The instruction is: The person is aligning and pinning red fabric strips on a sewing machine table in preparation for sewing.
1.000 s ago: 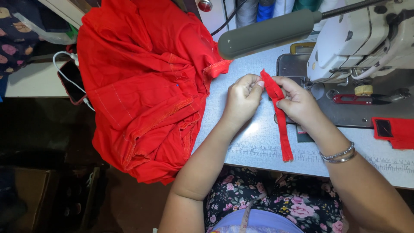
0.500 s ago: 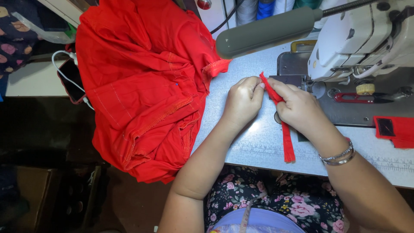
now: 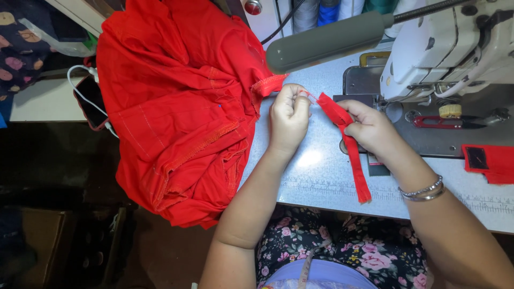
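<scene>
right hand [image 3: 369, 131] pinches the red strip [image 3: 350, 147], which dangles below it; left hand [image 3: 289, 118], just beside, nips its top end

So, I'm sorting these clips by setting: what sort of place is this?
Most likely a sewing or tailoring workstation. A white sewing machine sits on a table with a printed ruler edge, thread cones stand behind, and both hands hold a red fabric strip beside a heap of red cloth.
</scene>
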